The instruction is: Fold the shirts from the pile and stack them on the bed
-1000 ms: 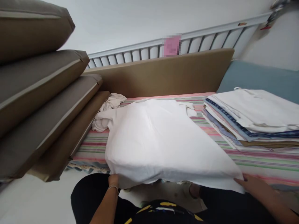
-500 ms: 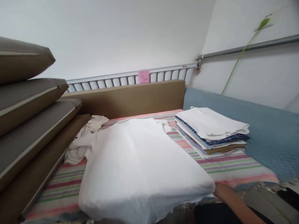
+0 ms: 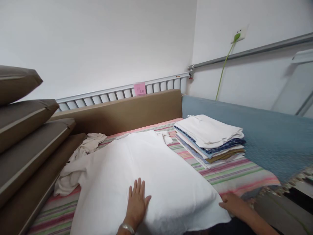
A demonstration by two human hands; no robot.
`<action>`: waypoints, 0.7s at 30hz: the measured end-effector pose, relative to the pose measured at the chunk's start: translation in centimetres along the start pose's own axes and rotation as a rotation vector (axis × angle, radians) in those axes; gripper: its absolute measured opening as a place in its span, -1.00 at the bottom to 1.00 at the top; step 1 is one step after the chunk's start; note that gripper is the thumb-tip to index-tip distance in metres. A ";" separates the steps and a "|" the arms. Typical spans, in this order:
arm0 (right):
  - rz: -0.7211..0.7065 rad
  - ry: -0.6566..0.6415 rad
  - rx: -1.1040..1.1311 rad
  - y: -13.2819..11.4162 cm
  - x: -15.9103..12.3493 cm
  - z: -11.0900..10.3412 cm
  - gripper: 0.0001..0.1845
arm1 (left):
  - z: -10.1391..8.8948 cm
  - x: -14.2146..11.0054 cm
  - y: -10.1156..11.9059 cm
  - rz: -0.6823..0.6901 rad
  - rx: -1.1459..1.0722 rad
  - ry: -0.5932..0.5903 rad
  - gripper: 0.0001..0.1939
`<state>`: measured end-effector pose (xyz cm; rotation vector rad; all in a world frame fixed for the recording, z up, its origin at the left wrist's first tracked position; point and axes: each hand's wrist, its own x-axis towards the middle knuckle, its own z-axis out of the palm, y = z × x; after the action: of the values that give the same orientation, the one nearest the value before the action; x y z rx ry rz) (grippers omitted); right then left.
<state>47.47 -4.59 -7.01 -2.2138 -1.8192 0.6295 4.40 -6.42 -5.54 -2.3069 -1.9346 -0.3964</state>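
A white T-shirt (image 3: 156, 169) lies spread over a striped cloth (image 3: 232, 176), its lower part toward me. My left hand (image 3: 137, 202), with a silver band on the wrist, rests flat on the shirt with fingers stretched out. At the shirt's near right edge, my right hand (image 3: 232, 204) is closed on the fabric. To the right of the shirt stands a stack of folded clothes (image 3: 210, 130), white on top with blue and brown layers below. A crumpled off-white cloth (image 3: 91, 143) lies beyond the shirt's left sleeve.
Brown and grey cushions (image 3: 29, 140) are piled at the left. A brown cushion (image 3: 137, 111) stands along the back before a white radiator (image 3: 105, 97). Blue upholstery (image 3: 256, 130) borders the right. A green cord (image 3: 223, 65) hangs from a wall socket (image 3: 241, 34).
My left hand has come into view and lies on the T-shirt. My right hand still grips the near right edge. The view has shifted slightly to the right.
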 end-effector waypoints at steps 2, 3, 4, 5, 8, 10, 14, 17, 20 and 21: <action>-0.058 -0.046 0.029 -0.3 0.2 -0.2 -0.73 | 1.9 -0.4 -0.2 0.046 0.054 0.006 -0.44; -0.064 -0.037 0.033 -0.6 0.4 -0.4 -0.76 | 2.4 -0.6 -0.4 0.059 0.071 0.017 -0.44; -0.061 -0.018 0.034 -1.1 0.6 -0.5 -0.79 | 2.7 -0.8 -0.5 0.066 0.084 0.028 -0.44; -0.052 -0.008 0.035 -1.5 0.8 -0.8 -0.81 | 2.8 -1.0 -0.6 0.071 0.092 0.031 -0.44; 0.008 -0.015 0.021 -3.1 1.2 -1.7 -0.86 | 2.3 -1.1 -0.6 0.051 0.102 -0.019 -0.45; 0.058 -0.017 0.013 -3.8 1.2 -2.4 -0.90 | 1.7 -0.8 -0.4 0.010 0.107 -0.095 -0.46; 0.107 -0.026 0.021 -4.1 0.6 -3.1 -0.96 | -0.9 2.0 0.5 -0.109 0.152 -0.323 -0.45; 0.080 -0.010 0.078 -3.6 0.5 -2.9 -0.90 | -4.0 7.1 2.7 -0.044 0.146 -0.353 -0.49; 0.036 -0.011 0.156 -2.9 0.7 -2.2 -0.87 | -6.1 14.1 6.7 0.090 0.067 -0.268 -0.54; 0.012 -0.015 0.186 -2.7 0.8 -2.0 -0.87 | -6.3 16.6 8.3 0.131 0.051 -0.247 -0.55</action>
<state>46.09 -2.96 -4.23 -2.1045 -1.6805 0.7855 14.31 6.32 5.68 -2.5336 -1.8525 -0.0512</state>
